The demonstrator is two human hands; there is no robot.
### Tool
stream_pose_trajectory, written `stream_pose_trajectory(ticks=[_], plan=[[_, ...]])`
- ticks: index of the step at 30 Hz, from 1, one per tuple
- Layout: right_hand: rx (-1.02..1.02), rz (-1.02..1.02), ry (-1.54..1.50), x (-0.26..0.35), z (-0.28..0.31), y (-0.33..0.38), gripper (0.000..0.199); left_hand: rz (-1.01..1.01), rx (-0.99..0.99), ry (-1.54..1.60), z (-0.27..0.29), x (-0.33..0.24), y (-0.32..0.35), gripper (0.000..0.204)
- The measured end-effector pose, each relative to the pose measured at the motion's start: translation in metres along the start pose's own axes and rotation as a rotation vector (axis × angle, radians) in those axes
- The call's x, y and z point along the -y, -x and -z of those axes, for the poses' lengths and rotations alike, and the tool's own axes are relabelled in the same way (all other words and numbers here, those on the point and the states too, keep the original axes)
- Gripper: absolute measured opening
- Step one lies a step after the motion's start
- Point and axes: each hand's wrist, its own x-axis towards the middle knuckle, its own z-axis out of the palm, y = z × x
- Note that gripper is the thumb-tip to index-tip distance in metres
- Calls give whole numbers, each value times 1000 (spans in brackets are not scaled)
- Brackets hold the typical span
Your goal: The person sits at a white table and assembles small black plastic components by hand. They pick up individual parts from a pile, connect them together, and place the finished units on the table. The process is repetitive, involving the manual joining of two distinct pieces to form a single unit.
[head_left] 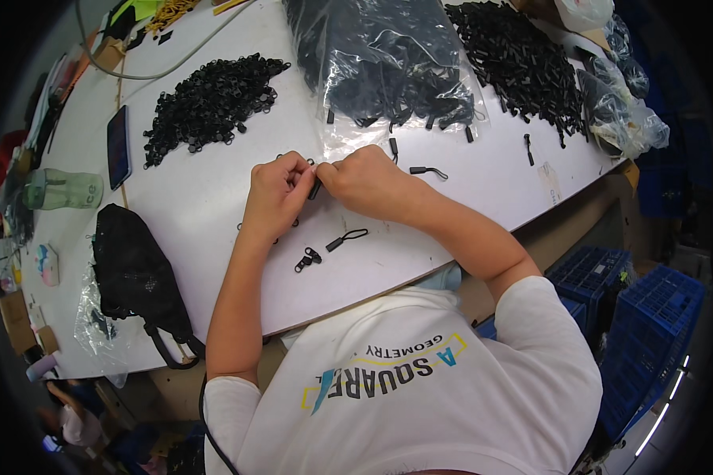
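My left hand (276,196) and my right hand (366,184) meet fingertip to fingertip above the white table. Between them is a small black zipper pull (314,190), pinched by both hands; its finer parts are hidden by the fingers. Closer to me lie a black zipper pull with a cord loop (347,239) and a few black zipper sliders (307,260). Other small black pieces are partly covered by my left wrist. Just beyond my right hand, another looped pull (428,171) rests on the tabletop.
A heap of black sliders (206,111) lies far left; a heap of black pulls (523,67) lies far right. Between them is a clear plastic bag of looped pulls (388,63). A phone (118,148), green bottle (65,189) and black bag (139,265) are left. Blue crates (650,340) stand right.
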Motion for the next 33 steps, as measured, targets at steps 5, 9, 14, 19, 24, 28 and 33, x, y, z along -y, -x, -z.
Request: stream_pose_trajectory(ticks=[5,9,14,19,24,28,33], plan=[[-31,55,-31,-2,-1,1,8,27,48,32,3,4,0,13],[-6,59,33,1,1,1,8,44,69,42,2,3,1,13],[13,29,32,0,3,-1,8,71,14,105,2,-5,1,14],[121,-32,19,1,7,-4,11,100,11,169,5,2,-1,14],[132,-63,-47,7,15,-1,12,72,-10,132,2,3,0,15],[160,-93,-37,7,18,-1,13,62,-18,96,1,4,0,15],[147,-73,-29,3,18,0,10,44,-8,82,1,4,0,15]])
